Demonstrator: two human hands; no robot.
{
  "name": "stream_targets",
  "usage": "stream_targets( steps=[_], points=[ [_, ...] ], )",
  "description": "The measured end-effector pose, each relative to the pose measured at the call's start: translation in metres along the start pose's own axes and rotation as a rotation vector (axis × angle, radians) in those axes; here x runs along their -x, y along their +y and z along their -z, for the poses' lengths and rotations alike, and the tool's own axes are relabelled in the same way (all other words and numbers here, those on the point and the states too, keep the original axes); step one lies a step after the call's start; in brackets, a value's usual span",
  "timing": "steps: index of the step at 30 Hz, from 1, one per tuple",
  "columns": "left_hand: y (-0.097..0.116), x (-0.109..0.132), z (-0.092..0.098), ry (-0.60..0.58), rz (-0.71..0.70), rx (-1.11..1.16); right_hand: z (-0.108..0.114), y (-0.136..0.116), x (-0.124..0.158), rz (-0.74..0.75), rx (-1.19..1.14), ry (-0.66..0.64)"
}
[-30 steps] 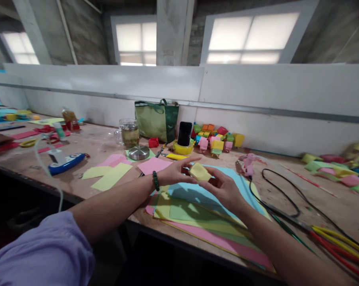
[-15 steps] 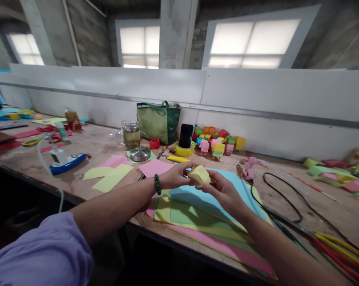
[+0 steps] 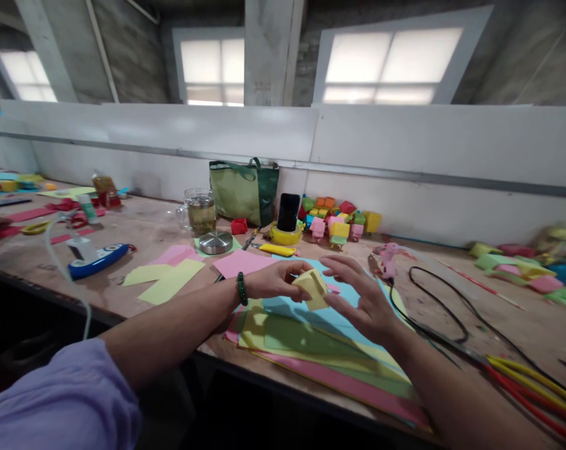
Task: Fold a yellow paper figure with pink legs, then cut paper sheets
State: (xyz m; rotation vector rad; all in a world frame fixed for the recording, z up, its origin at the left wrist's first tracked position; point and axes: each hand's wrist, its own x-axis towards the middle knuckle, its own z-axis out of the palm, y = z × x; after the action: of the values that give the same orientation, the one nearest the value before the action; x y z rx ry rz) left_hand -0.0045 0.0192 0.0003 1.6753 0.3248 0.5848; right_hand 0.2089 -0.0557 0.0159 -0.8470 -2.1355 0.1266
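A small yellow folded paper box (image 3: 311, 289) is pinched in the fingers of my left hand (image 3: 283, 280), above a stack of coloured paper sheets. My right hand (image 3: 361, 299) is beside the box on its right, fingers spread; its thumb comes close to the box, and I cannot tell whether it touches. Beneath both hands lie a light blue sheet (image 3: 287, 306) and a green sheet (image 3: 287, 334). A small pink paper piece (image 3: 333, 288) shows just behind the box. A pink sheet (image 3: 241, 263) lies beyond my left wrist.
Behind stand a glass mug (image 3: 201, 212), a green bag (image 3: 238, 190), a phone (image 3: 288, 212) on a yellow tape roll and a pile of coloured paper boxes (image 3: 339, 219). A yellow utility knife (image 3: 276, 250) lies nearer. Rightward are a pink glue gun (image 3: 388, 259), its cable and pliers (image 3: 512, 369).
My right hand has let go of the box or eased off it, its fingers spreading away to the right. The left hand keeps the box, now turned. The view has shifted slightly.
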Motion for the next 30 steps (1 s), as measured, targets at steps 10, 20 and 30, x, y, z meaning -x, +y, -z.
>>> stream_targets(
  steps=[10,20,30],
  points=[
    [-0.005,0.000,0.000,-0.057,0.052,0.110,-0.008,-0.009,-0.002,-0.048,0.013,-0.111],
    [-0.001,0.000,0.001,-0.019,0.092,0.176,0.004,-0.001,-0.001,-0.049,0.059,-0.077],
    [-0.002,0.001,0.001,-0.031,0.071,0.197,0.008,-0.005,0.001,0.226,0.463,-0.062]
  ],
)
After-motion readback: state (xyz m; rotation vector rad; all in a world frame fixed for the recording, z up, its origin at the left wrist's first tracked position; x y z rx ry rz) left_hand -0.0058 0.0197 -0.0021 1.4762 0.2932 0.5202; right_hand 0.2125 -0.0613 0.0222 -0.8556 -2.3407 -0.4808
